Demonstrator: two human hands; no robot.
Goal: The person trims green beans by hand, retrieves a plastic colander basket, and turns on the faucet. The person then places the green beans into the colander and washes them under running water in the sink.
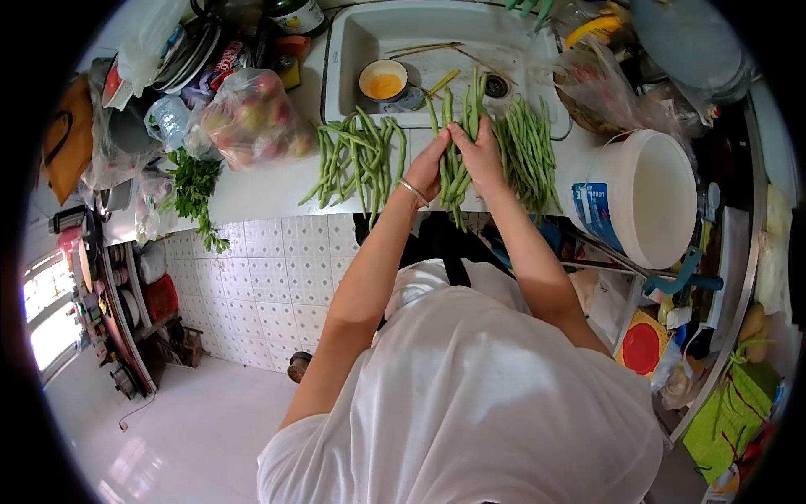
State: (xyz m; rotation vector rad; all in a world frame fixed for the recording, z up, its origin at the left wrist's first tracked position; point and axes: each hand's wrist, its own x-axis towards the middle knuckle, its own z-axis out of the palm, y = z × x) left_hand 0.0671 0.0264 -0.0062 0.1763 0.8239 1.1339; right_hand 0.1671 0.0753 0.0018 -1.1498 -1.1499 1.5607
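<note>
Both hands are at the counter's edge before the sink, close together around a bundle of long green beans [454, 172]. My left hand [426, 168], with a bangle at its wrist, is closed on the bundle's left side. On the right side my right hand [480, 160] is closed on the same beans, its thumb near the left one. A looser pile of green beans [357, 160] lies to the left. Another pile [525, 151], more closely lined up, lies just right of my right hand.
Behind the beans is a white sink [353, 42] holding a bowl [384, 80] with yellow-orange contents. A white bucket [655, 199] lies tilted at the right. Leafy greens [193, 186] and a bag of fruit [254, 118] are on the left counter.
</note>
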